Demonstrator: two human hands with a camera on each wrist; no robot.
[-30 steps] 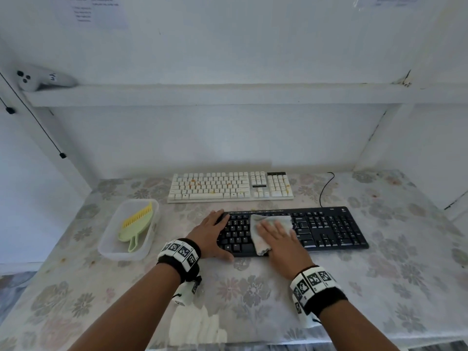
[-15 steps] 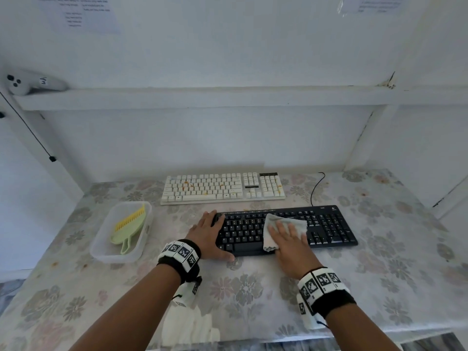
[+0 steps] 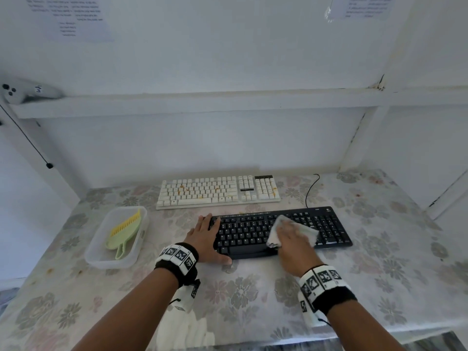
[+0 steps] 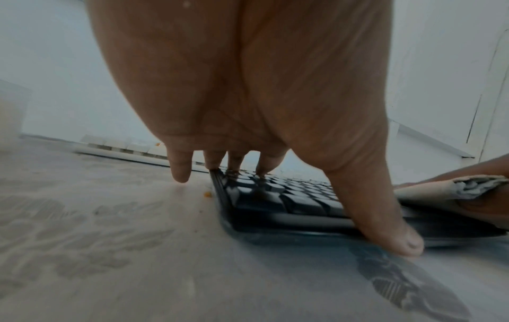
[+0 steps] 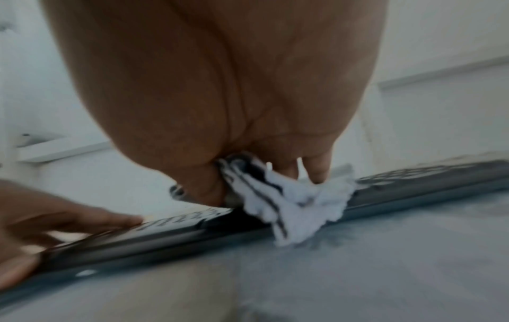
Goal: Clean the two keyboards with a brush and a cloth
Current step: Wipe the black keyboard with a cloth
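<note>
A black keyboard lies near me on the table, with a white keyboard flecked with orange crumbs behind it. My left hand lies flat on the black keyboard's left end, thumb along its front edge. My right hand presses a white cloth onto the keys right of centre, fingers straight. The right wrist view shows the cloth bunched under the fingers, blurred by motion. A green brush with yellow bristles lies in a clear plastic tray at the left.
The floral-covered table sits in a white alcove under a shelf ledge that holds a white controller. The black keyboard's cable runs back to the wall. A white fabric item hangs at the front edge.
My right hand has slid the cloth rightward along the black keyboard, from left of centre to right of centre. The left hand stays on the keyboard's left end.
</note>
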